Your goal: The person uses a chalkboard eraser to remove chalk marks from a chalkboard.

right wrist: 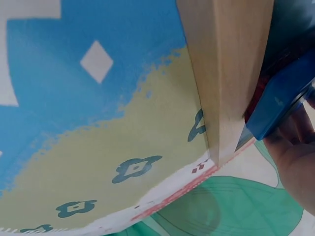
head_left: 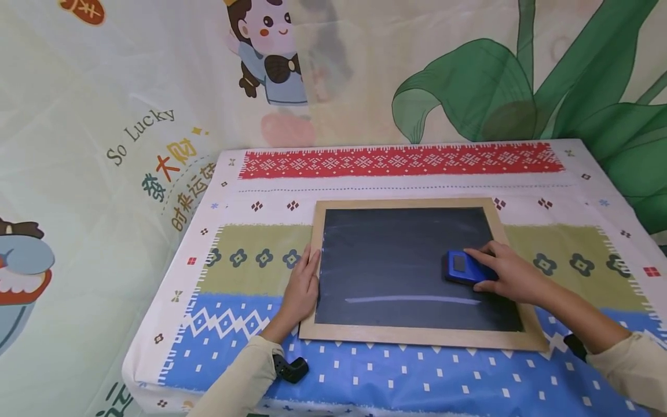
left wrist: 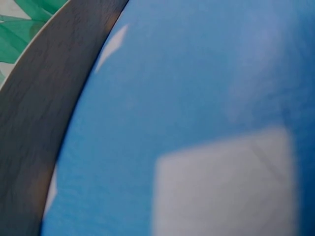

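Observation:
A small blackboard (head_left: 401,249) in a light wooden frame (head_left: 406,204) lies on the patterned tablecloth. My right hand (head_left: 510,275) grips a blue board eraser (head_left: 471,267) between thumb and fingers, over the board's right part. In the right wrist view the eraser (right wrist: 283,101) sits beside the frame's edge (right wrist: 221,73), with fingertips around it. One pale chalk line (head_left: 413,299) runs across the lower part of the board. At the frame's left side my left hand (head_left: 302,288) rests with its fingers fairly straight along the edge. The left wrist view does not show its fingers.
A tablecloth (head_left: 401,162) with red, green and blue bands covers the table. Printed fabric (head_left: 354,69) hangs behind it and on the left. Dark wrist straps (head_left: 292,369) are on both forearms. The table's front edge lies just below the board.

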Motion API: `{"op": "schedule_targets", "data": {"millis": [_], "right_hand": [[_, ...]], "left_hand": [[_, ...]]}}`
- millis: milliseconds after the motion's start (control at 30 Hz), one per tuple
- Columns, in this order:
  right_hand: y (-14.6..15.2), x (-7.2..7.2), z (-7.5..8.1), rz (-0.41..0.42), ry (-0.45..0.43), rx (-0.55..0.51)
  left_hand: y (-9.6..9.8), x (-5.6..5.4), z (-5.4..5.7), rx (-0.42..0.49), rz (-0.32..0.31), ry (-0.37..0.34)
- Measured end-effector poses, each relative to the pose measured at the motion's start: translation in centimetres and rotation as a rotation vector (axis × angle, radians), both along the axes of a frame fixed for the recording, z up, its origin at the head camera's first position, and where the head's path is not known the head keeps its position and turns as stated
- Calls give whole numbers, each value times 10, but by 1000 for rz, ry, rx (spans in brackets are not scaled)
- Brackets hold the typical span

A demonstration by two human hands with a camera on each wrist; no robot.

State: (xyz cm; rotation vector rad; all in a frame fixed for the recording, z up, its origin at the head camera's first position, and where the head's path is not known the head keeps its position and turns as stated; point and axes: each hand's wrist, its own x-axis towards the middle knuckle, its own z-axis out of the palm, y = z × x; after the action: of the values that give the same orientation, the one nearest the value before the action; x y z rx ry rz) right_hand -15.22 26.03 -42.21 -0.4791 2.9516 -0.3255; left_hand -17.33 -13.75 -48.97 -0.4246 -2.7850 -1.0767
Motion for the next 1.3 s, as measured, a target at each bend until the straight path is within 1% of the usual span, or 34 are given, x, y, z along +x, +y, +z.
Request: {"op": "schedule_targets", "data": {"millis": [133, 233, 333, 433, 533, 667, 800, 967, 1100, 1200, 1300], "right_hand": [[5, 8, -4, 8, -41, -59], [10, 20, -7, 14, -90, -106], [13, 34, -9, 29, -112, -133], [11, 45, -11, 31, -101, -133], [6, 50, -11, 19, -68, -109], [-1, 50, -10, 38, 14, -86], [-7, 47, -10, 61, 54, -83], [-16, 42, -8, 64, 60, -82], [-26, 37, -6, 93, 60, -87], [-36, 34, -4, 104, 52, -91], [-49, 30, -3, 111, 37, -95]], "left_hand": [[2, 2, -3, -17, -10, -6], [4, 4, -5, -19, -18, -12], [4, 5, -5, -25, -16, -9], [4, 6, -6, -33, -13, -7], [3, 6, -5, -39, -8, -6], [1, 6, -3, -43, 6, 4], [-2, 5, -1, -33, 31, 18], [-4, 4, -1, -27, 41, 23], [-3, 3, -1, -19, 52, 22], [-2, 2, -1, -17, 44, 13], [-1, 0, -1, -16, 30, 20]]}}
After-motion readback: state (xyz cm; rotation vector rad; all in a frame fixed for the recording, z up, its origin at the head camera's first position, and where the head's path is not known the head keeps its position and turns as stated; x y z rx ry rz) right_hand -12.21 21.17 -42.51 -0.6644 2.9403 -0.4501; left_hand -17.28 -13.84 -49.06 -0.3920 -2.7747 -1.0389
